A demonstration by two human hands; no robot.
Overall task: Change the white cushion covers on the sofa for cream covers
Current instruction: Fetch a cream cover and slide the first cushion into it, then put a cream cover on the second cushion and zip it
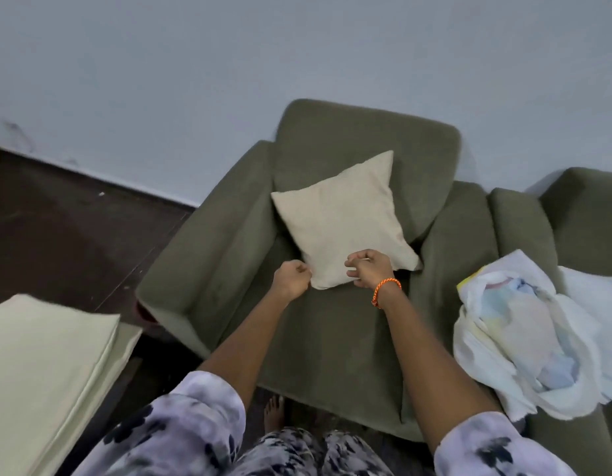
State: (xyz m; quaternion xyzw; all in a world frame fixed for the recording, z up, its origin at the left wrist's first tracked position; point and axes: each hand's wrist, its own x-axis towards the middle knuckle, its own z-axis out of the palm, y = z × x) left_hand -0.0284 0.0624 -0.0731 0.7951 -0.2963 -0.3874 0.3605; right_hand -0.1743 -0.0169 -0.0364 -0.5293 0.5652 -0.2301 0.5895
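Patterned sleeves (181, 431) and a bare foot (274, 412) framed the near edge of the scene as a person leaned over an olive-green sofa (229, 235) to work on a cream cushion (342, 218). At near left lay a stack of pale cream cushions (47, 365); at near right, a heap of white fabric (524, 338), possibly the removed covers, was draped over the neighbouring seat.

Farther in, both forearms reached across the seat to the cushion's near edge. The left hand (294, 278), fingers curled tight, pinched the cushion's near-left corner. The right hand (368, 269), an orange bracelet (385, 291) at its wrist, sat just to the right along the same edge, its fingers curled and apparently pinching the fabric there, perhaps a zip pull, though that was too small to make out.

The cushion itself stood tilted on the seat, turned like a diamond and leaning on the backrest, its far corner pointing up toward the grey wall (297, 46). The edge being worked ran left to right directly beneath the fingers, with the cushion's body lying beyond them, away from the person. Both hands were about equally near it, the right slightly farther in. Judging by the cream cover already on, this cushion's closing seemed the step in hand, likely calling for the right hand to travel along that edge while the left anchored the corner.
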